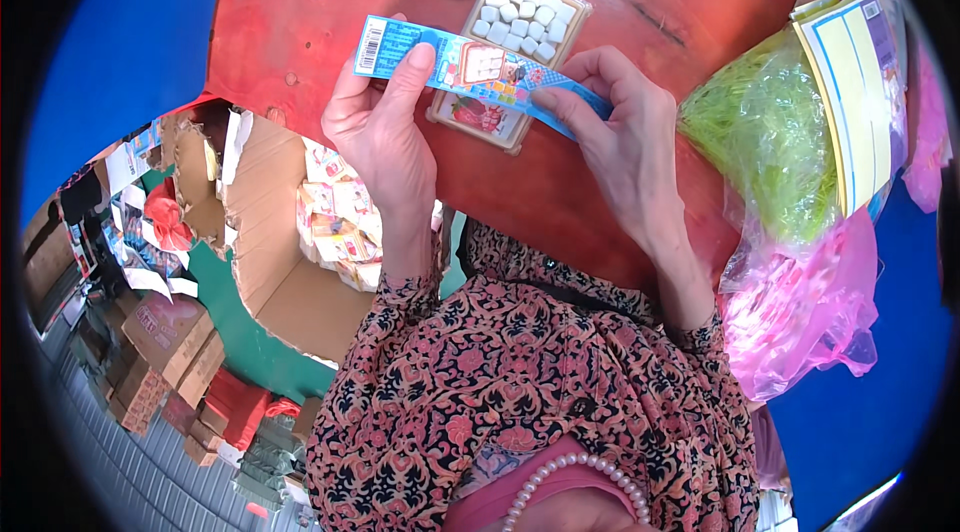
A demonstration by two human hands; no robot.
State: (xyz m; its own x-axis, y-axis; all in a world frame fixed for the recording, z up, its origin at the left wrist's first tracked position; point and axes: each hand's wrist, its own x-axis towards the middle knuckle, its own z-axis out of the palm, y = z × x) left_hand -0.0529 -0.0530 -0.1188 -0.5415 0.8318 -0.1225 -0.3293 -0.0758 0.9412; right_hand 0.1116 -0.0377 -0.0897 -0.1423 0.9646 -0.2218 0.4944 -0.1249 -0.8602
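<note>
A blue printed paper strip (470, 68) is stretched between my two hands, level over the red tabletop. My left hand (385, 127) pinches its left end, the thumb lying across the front near a barcode. At the other end, my right hand (630, 127) grips it between thumb and fingers. Beneath the strip lies a flat clear plastic box (582, 16), partly covered by it. White, rounded square pieces (520, 16) fill its far part in rows. A strawberry picture (478, 116) shows at its near end.
The red table (330, 42) has a worn surface. Left of me, an open cardboard box (275, 262) holds several small packs (343, 217). On the right are a clear bag of green shreds (770, 132), a pale yellow card (850, 97) and pink plastic bags (800, 302). Cartons (185, 362) stand lower left.
</note>
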